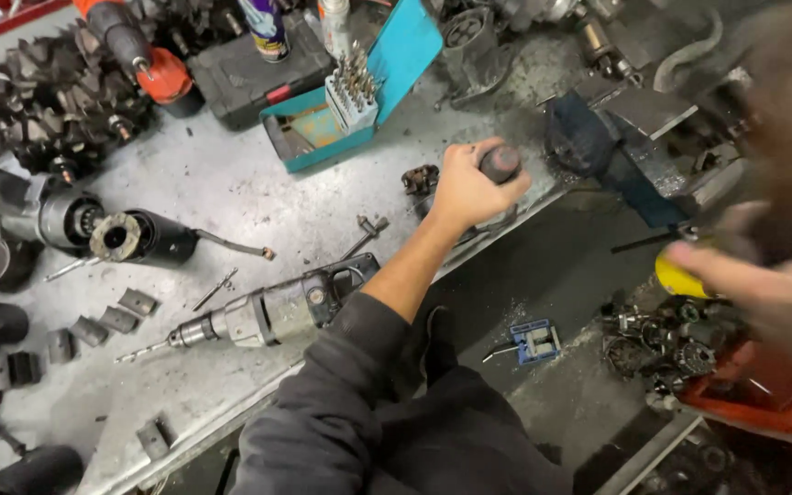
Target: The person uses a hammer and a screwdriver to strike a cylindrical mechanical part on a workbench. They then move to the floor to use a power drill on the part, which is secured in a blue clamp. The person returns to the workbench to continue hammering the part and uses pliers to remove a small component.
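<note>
Right hand [763,275]: blurred, fingers' grip unclear | left hand [466,190]: fingers closed around one dark cylinder [500,163] | one drill [258,316]

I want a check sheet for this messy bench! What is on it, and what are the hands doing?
Surface: grey metal bench, scratched, dusty.
Job's things: dark round knob at the bench edge, gripped from the side.
Clutter: electric drill, open blue drill bit case, small metal blocks, dark vise.
Hands: left hand closed around the knob; right hand blurred, holding a yellow-handled tool.
Cables: nothing seen.
Surroundings: dark floor with loose metal parts, red tray.
</note>
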